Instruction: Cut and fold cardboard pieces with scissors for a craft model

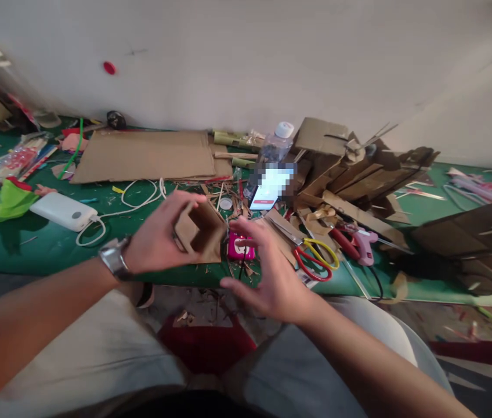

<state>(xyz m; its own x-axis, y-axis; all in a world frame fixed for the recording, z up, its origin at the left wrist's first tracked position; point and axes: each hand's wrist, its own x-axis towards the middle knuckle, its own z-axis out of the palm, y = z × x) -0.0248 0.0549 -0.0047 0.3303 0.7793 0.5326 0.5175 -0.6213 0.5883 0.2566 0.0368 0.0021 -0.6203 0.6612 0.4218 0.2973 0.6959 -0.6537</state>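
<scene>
My left hand (pixel 159 235), with a metal watch on the wrist, grips a small folded cardboard box (pixel 213 247) by its left side. The box is hollow, and its opening faces up toward me. To the right of it my right hand (pixel 270 270) is held apart, fingers spread and curved, with nothing in it. Behind the right fingers, on the green table, sits a magenta box (pixel 235 251) with a white print, partly hidden. A lit phone (pixel 266 194) leans against a clear bottle (pixel 277 145) beyond the hands.
Right of my hands lie scissors with red and yellow handles (pixel 315 261) and a pink glue gun (pixel 362 247). Cardboard constructions (pixel 359 171) stand behind them. A flat cardboard sheet (pixel 145 155) lies at the back left. A white power bank (pixel 63 212) with a cable rests at left.
</scene>
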